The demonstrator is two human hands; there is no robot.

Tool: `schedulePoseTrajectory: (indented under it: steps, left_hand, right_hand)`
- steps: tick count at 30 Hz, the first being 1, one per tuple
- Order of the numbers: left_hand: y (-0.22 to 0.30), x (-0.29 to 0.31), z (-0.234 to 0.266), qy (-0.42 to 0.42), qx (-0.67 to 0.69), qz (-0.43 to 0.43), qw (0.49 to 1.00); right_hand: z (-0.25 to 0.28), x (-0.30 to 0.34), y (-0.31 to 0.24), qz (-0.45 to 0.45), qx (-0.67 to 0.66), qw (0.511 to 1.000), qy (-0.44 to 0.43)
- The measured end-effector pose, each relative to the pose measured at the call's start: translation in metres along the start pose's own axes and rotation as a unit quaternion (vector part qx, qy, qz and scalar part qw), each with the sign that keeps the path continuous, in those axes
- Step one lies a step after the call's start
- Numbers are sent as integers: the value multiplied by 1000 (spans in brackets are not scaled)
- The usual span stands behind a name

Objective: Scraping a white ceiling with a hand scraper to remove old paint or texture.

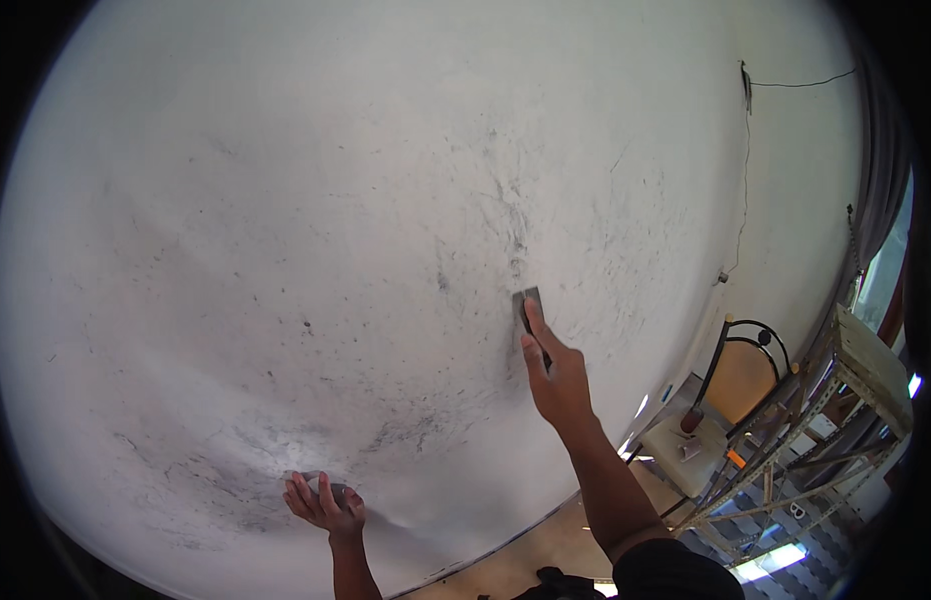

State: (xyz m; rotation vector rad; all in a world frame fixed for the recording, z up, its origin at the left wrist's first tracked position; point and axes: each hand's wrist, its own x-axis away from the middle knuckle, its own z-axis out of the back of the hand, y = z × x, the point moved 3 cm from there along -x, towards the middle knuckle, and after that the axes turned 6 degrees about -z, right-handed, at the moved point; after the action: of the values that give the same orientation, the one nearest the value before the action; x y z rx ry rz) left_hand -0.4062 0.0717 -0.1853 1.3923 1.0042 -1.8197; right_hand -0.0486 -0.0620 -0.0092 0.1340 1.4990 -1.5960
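A large white wall (385, 220) fills most of the view, marked with dark scuffs, specks and small chips. My right hand (565, 385) grips a putty knife (526, 298) by its dark handle, and the grey blade lies against the wall below a long dark scuff. Lower and to the left, close to the wall, my left hand (327, 500) is closed round a small rounded grey object (335, 490), mostly hidden by the fingers. A bright patch of light shows on the wall just above that hand.
To the right stand a chair (742, 382) with a tan back and black frame, a pale seat (680, 455) with small things on it, and a perforated metal rack (835, 400). A wire (746, 190) runs down the side wall near a dark curtain (883, 180).
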Motion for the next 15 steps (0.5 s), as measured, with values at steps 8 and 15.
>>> schedulePoseTrajectory:
  steps: [8, 15]
  left_hand:
    - [14, -11, 0, 17, 4, 31, 999]
    - [9, -13, 1, 15, 5, 16, 1000]
  right_hand:
    - [9, -12, 6, 27, 8, 999, -34]
    - [13, -15, -2, 18, 18, 999, -40]
